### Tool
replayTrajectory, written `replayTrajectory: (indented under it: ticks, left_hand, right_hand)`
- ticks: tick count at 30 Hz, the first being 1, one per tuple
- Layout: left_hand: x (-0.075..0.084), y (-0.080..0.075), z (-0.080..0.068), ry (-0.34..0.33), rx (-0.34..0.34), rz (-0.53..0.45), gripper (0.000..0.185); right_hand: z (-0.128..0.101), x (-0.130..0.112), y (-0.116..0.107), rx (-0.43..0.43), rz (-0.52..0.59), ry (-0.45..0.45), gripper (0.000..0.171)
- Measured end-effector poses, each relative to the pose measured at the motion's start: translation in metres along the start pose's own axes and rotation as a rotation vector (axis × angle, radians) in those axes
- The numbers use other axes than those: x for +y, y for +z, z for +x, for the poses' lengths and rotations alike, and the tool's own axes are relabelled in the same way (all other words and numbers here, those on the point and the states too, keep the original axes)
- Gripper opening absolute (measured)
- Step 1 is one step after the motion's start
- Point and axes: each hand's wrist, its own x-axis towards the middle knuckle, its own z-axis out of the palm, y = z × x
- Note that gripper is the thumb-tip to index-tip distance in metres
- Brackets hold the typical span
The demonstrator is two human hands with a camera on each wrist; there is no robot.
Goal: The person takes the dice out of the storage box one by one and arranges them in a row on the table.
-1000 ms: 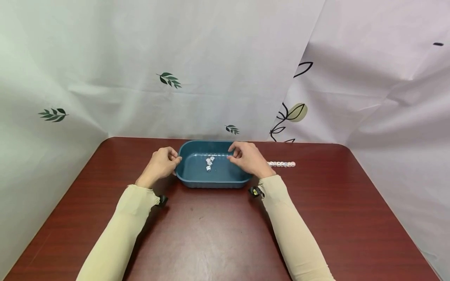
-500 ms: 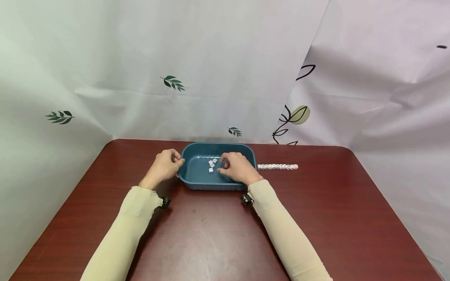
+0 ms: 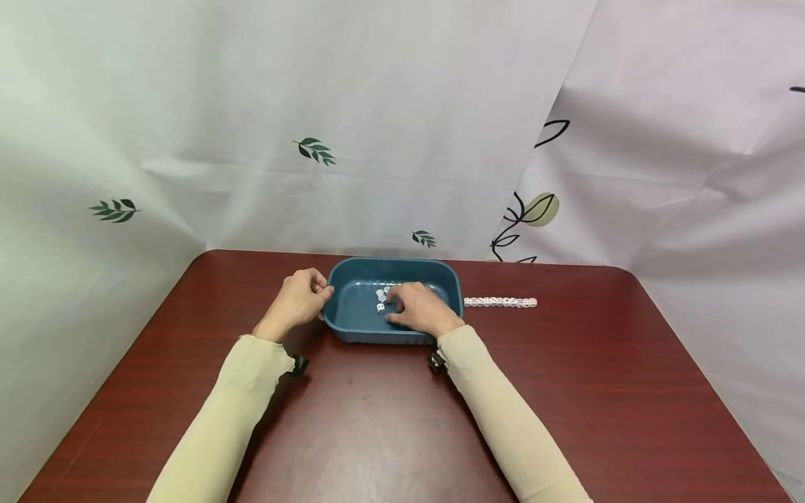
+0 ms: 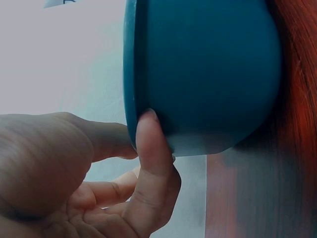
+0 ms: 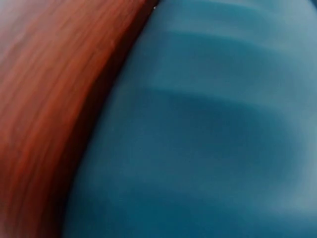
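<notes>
Grip: your left hand [image 3: 298, 299] pinches the left rim of the blue tray [image 3: 352, 321], thumb on the outer wall | your right hand [image 3: 420, 309] reaches inside the tray, fingers curled by the loose dice [image 3: 380, 299]; hold on a die cannot be told | tray: mid-table [image 3: 566, 391] | row of dice [image 3: 499, 302]: just right of tray.

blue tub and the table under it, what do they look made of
The blue tub looks like moulded plastic with a matte to satin finish: one even teal colour, rounded corners, a thin rolled rim and a ribbed lower wall. The table looks like dark red wood or a wood-grain laminate, semi-gloss: streaky grain with soft glare. Which of the two is unclear.
</notes>
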Motion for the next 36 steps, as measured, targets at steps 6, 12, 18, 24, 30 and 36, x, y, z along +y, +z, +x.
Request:
replayTrajectory:
  ticks: [6,12,18,24,30,36]
  left_hand:
    - [-0.0033,0.0025,-0.0007,-0.028,-0.010,0.002,0.018]
    - [-0.0039,0.0022,0.0007,-0.008,-0.004,-0.010,0.019]
    - [-0.0033,-0.0011,0.0010,0.005,0.000,-0.006,0.019]
    - [-0.0008,-0.0019,0.0033,0.008,-0.004,-0.010,0.019]
    - [0.0009,-0.0026,0.0043,0.008,-0.007,-0.006,0.020]
    - [0.0001,-0.0014,0.0026,-0.006,-0.019,-0.014,0.020]
  right_hand:
    - [-0.0002,0.0001,0.0032,-0.051,-0.010,-0.036,0.029]
    - [0.0019,-0.0031,0.0027,-0.054,-0.052,-0.069,0.024]
    - [0.0066,-0.0073,0.0009,-0.028,-0.105,-0.100,0.017]
    - [0.0087,-0.0069,-0.0015,-0.027,-0.120,-0.090,0.012]
    - [0.0074,-0.0043,-0.0042,-0.041,-0.090,-0.049,0.016]
    - [0.0047,-0.0036,-0.0002,-0.049,-0.061,-0.054,0.017]
